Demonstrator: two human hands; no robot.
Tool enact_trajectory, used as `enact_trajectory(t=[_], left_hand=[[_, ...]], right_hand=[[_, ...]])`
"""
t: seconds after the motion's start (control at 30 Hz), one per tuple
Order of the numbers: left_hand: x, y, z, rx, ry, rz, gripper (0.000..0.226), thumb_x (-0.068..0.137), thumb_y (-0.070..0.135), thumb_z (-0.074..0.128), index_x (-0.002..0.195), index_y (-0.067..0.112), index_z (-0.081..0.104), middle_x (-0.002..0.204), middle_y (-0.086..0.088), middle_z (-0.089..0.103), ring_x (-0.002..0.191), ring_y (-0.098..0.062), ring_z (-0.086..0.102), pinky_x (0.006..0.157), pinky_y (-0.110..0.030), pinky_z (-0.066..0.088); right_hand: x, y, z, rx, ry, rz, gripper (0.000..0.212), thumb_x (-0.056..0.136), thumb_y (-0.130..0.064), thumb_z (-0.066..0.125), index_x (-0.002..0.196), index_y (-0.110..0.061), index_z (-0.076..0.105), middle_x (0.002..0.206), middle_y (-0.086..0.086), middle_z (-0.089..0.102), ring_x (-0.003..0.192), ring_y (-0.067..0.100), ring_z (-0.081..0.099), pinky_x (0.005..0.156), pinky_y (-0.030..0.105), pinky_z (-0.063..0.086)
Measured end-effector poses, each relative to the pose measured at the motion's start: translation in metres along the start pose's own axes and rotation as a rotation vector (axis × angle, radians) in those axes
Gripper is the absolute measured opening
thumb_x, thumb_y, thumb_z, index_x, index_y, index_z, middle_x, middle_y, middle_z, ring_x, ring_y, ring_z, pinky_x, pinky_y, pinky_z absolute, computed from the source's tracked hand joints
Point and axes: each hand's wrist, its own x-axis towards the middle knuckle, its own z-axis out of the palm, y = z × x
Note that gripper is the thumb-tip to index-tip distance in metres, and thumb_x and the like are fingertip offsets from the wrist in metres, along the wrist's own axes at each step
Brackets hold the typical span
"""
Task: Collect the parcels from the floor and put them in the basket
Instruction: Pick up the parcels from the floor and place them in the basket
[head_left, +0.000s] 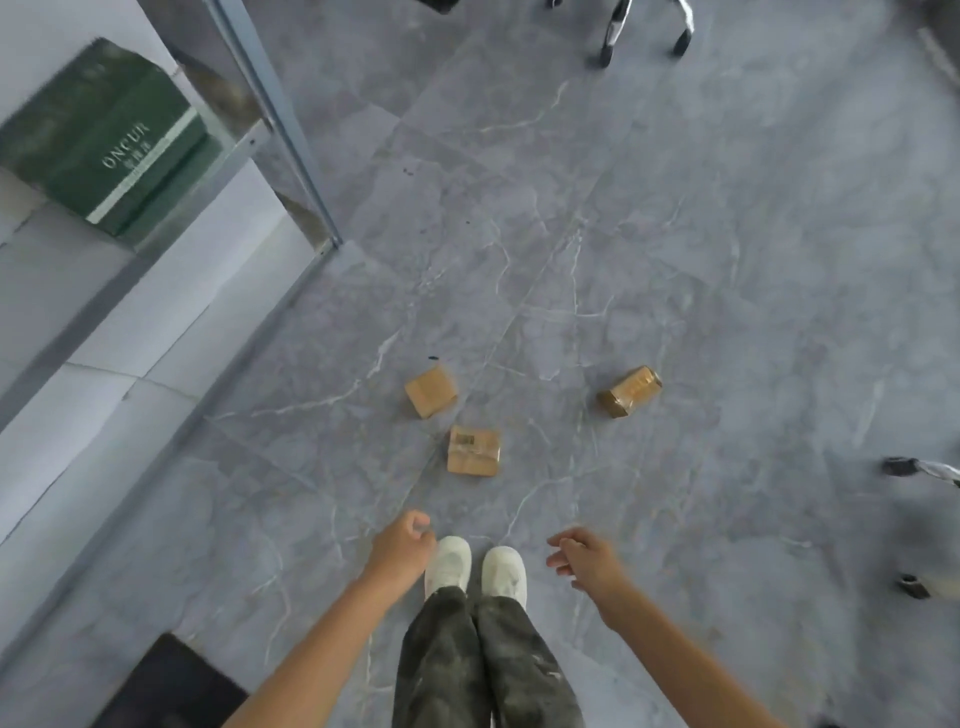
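Three small brown cardboard parcels lie on the grey marble floor ahead of my feet: one on the left (431, 391), one nearest me with a label on top (474, 450), and a taped one to the right (629, 391). My left hand (402, 545) hangs above the floor beside my left shoe, fingers loosely curled, holding nothing. My right hand (584, 558) is out to the right of my shoes, fingers relaxed and spread, empty. Neither hand touches a parcel. No basket is clearly in view.
A metal-framed white shelf (156, 291) runs along the left, with a green box (109, 140) on it. Office chair casters stand at the top (644, 31) and at the right edge (914, 525). A dark object (171, 686) sits at the bottom left.
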Motion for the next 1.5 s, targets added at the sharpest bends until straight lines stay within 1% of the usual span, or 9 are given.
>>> enact_trajectory(t=[0.2, 0.37, 0.57, 0.67, 0.93, 1.07, 1.17, 1.3, 1.5], left_hand=[[0.213, -0.053, 0.052, 0.100, -0.023, -0.015, 0.041, 0.094, 0.016, 0.046, 0.134, 0.006, 0.046, 0.136, -0.013, 0.052, 0.124, -0.026, 0.049, 0.096, -0.027, 0.037], [0.383, -0.071, 0.103, 0.110, -0.095, 0.028, 0.056, 0.092, 0.006, 0.048, 0.144, 0.003, 0.027, 0.146, -0.015, 0.038, 0.128, -0.029, 0.043, 0.099, -0.031, 0.037], [0.437, -0.069, 0.158, -0.047, -0.172, -0.026, 0.058, 0.088, 0.004, 0.053, 0.140, 0.009, 0.027, 0.134, -0.011, 0.045, 0.115, -0.024, 0.046, 0.089, -0.035, 0.042], [0.390, -0.049, 0.143, -0.078, -0.139, 0.044, 0.051, 0.086, 0.001, 0.058, 0.133, 0.006, 0.039, 0.117, -0.009, 0.052, 0.104, -0.022, 0.050, 0.069, -0.028, 0.043], [0.136, 0.088, 0.025, -0.205, 0.054, 0.364, 0.056, 0.082, -0.002, 0.064, 0.132, 0.006, 0.039, 0.136, -0.011, 0.045, 0.125, -0.021, 0.042, 0.091, -0.024, 0.035], [-0.006, 0.160, -0.051, -0.339, 0.102, 0.525, 0.054, 0.081, -0.009, 0.061, 0.129, 0.005, 0.041, 0.132, -0.012, 0.049, 0.113, -0.017, 0.050, 0.090, -0.029, 0.046], [-0.110, 0.197, -0.115, -0.319, 0.154, 0.718, 0.059, 0.079, -0.006, 0.065, 0.130, 0.014, 0.044, 0.127, -0.003, 0.052, 0.108, -0.012, 0.054, 0.084, -0.014, 0.048], [-0.225, 0.222, -0.185, -0.311, 0.286, 0.821, 0.062, 0.080, 0.005, 0.070, 0.133, 0.021, 0.044, 0.119, 0.001, 0.055, 0.104, -0.009, 0.057, 0.089, -0.024, 0.050], [-0.334, 0.213, -0.252, -0.375, 0.533, 0.923, 0.025, 0.088, 0.026, 0.062, 0.113, 0.027, 0.055, 0.104, 0.008, 0.063, 0.098, -0.002, 0.060, 0.090, -0.029, 0.049]], right_hand=[[0.209, 0.038, 0.073, -0.126, -0.006, -0.032, 0.028, 0.093, -0.011, 0.046, 0.114, -0.005, 0.063, 0.102, 0.014, 0.065, 0.088, 0.024, 0.058, 0.074, 0.029, 0.043], [0.377, 0.057, 0.134, -0.183, -0.062, -0.111, 0.049, 0.094, -0.014, 0.048, 0.142, -0.007, 0.037, 0.139, 0.014, 0.046, 0.125, 0.028, 0.047, 0.101, 0.033, 0.037], [0.447, 0.068, 0.169, -0.024, -0.108, -0.150, 0.044, 0.090, -0.006, 0.047, 0.133, -0.009, 0.038, 0.123, 0.010, 0.053, 0.111, 0.025, 0.053, 0.088, 0.032, 0.044], [0.402, 0.061, 0.141, 0.074, -0.036, -0.200, 0.045, 0.092, -0.007, 0.046, 0.135, -0.013, 0.036, 0.115, 0.006, 0.055, 0.096, 0.018, 0.055, 0.076, 0.025, 0.046], [0.124, -0.045, 0.016, 0.295, 0.137, -0.481, 0.035, 0.093, -0.005, 0.050, 0.119, -0.027, 0.050, 0.106, 0.002, 0.062, 0.101, 0.014, 0.059, 0.077, 0.018, 0.045], [-0.025, -0.115, -0.040, 0.401, 0.206, -0.649, 0.040, 0.093, -0.003, 0.050, 0.123, -0.028, 0.051, 0.111, 0.003, 0.062, 0.104, 0.011, 0.058, 0.082, 0.018, 0.045], [-0.130, -0.164, -0.080, 0.451, 0.260, -0.822, 0.043, 0.093, 0.000, 0.051, 0.129, -0.022, 0.053, 0.117, 0.002, 0.062, 0.106, 0.008, 0.058, 0.082, 0.013, 0.046], [-0.247, -0.220, -0.110, 0.500, 0.221, -1.028, 0.045, 0.091, 0.006, 0.050, 0.122, -0.027, 0.052, 0.117, -0.005, 0.064, 0.106, -0.001, 0.060, 0.079, 0.008, 0.046], [-0.369, -0.270, -0.108, 0.519, 0.202, -1.325, 0.046, 0.087, 0.006, 0.057, 0.110, -0.034, 0.062, 0.112, -0.011, 0.069, 0.109, 0.002, 0.061, 0.089, 0.020, 0.049]])
